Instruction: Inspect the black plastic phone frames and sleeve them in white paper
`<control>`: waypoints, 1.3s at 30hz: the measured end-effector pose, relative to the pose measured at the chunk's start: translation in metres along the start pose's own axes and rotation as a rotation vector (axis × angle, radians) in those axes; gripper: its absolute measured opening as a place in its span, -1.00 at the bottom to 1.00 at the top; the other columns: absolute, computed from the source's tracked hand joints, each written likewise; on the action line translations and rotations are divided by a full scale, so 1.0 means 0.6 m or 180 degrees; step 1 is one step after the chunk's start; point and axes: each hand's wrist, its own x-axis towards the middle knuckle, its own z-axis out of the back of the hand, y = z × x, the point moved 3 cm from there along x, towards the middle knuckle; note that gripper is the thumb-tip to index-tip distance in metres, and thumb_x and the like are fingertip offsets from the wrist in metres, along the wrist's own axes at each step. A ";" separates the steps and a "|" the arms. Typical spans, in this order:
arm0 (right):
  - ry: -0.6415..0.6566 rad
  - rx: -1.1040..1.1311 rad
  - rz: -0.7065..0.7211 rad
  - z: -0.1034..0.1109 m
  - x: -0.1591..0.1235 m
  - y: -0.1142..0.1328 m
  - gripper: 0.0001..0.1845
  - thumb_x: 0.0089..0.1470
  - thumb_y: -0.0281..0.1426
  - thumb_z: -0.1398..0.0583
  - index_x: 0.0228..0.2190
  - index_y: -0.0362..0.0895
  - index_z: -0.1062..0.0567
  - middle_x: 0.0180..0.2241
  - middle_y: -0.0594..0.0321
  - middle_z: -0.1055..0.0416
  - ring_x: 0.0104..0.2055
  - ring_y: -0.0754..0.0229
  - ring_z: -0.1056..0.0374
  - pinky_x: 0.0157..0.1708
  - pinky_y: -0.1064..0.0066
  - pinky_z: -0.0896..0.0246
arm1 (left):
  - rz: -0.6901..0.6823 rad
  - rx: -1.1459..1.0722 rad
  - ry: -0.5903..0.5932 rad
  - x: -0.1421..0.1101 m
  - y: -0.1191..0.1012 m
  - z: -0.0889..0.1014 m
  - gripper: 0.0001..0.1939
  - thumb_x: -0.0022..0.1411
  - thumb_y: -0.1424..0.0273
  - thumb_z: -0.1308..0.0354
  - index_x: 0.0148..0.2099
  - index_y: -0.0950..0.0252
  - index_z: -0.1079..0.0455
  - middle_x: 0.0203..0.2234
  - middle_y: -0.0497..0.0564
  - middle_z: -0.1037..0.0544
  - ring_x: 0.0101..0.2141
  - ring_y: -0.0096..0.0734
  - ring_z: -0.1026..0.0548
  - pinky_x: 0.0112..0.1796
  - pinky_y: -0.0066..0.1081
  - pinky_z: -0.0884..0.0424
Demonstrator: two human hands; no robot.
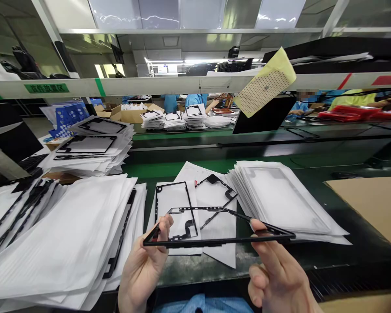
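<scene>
A thin black rectangular frame is held up above the bench, tilted so that I see it nearly edge-on. My left hand pinches its left end between thumb and fingers. At the other end, my right hand grips the frame with thumb on top and a finger beneath; its other fingers are curled. Below and behind lie two similar black frames: one upright frame on a white sheet and one turned frame on another white sheet.
White sleeves in a stack stand at right, beside a cardboard sheet. A large sleeve pile and a taller pile with frames fill the left. A rail crosses ahead, with a yellow dotted sheet. People work beyond.
</scene>
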 end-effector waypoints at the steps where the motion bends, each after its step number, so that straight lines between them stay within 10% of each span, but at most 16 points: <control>1: -0.0052 0.0182 0.0023 -0.010 0.008 0.007 0.29 -0.19 0.24 -0.36 0.40 0.17 0.09 0.34 0.01 -0.20 -0.04 -0.09 -0.54 -0.26 0.26 -0.54 | -0.0038 0.0037 -0.0053 0.000 0.000 0.001 -0.52 0.51 0.55 0.48 0.39 0.31 0.14 -0.38 0.10 -0.70 -0.39 -0.46 -0.70 -0.53 -0.77 -0.49; 6: -0.0648 0.0623 0.0454 -0.083 0.082 0.072 -0.19 -0.15 0.03 -0.47 0.11 0.13 -0.39 0.04 0.13 -0.57 -0.12 0.08 -0.59 -0.12 0.36 -0.52 | -0.0612 0.0754 -0.0617 0.002 0.011 -0.004 -0.60 0.49 0.58 0.36 0.16 0.34 -0.22 -0.53 -0.01 -0.62 -0.55 -0.50 -0.65 -0.53 -0.74 -0.50; 11: -0.1102 0.0489 0.0854 -0.128 0.132 0.104 -0.74 0.28 -0.23 -0.25 -0.07 0.02 -0.33 -0.23 0.25 -0.67 -0.37 0.30 -0.60 -0.35 0.63 -0.50 | -0.1143 0.1265 -0.0966 -0.004 0.024 0.002 -0.58 0.47 0.60 0.28 -0.08 0.34 -0.44 -0.60 -0.05 -0.54 -0.63 -0.56 -0.57 -0.49 -0.69 -0.54; 18: -0.1049 0.0158 0.0834 -0.142 0.129 0.092 -0.25 0.00 -0.32 -0.48 0.01 0.06 -0.13 -0.27 0.29 -0.66 -0.35 0.23 -0.63 -0.31 0.60 -0.52 | -0.0649 0.1091 -0.0268 -0.005 0.006 0.023 -0.52 0.47 0.63 0.36 -0.08 0.33 -0.42 -0.54 0.00 -0.62 -0.53 -0.55 -0.65 -0.51 -0.76 -0.49; 22: -0.1083 -0.0070 0.0627 -0.151 0.118 0.093 -0.10 -0.06 -0.20 -0.50 0.07 0.08 -0.04 -0.24 0.18 -0.65 -0.24 0.10 -0.63 -0.31 0.50 -0.54 | -0.0306 0.0481 -0.0485 0.002 0.008 0.026 -0.52 0.51 0.54 0.50 0.07 0.40 -0.25 -0.48 0.10 -0.67 -0.49 -0.51 -0.67 -0.42 -0.71 -0.53; 39: -0.1885 0.0585 -0.0065 -0.138 0.091 0.109 -0.17 -0.15 -0.27 -0.55 0.09 0.17 -0.33 -0.09 0.17 -0.63 -0.10 0.12 -0.59 -0.23 0.56 -0.51 | -0.0859 0.0076 -0.1001 -0.005 0.037 -0.033 -0.48 0.56 0.39 0.52 0.11 0.47 -0.24 -0.54 0.10 -0.66 -0.56 -0.52 -0.65 -0.54 -0.79 -0.46</control>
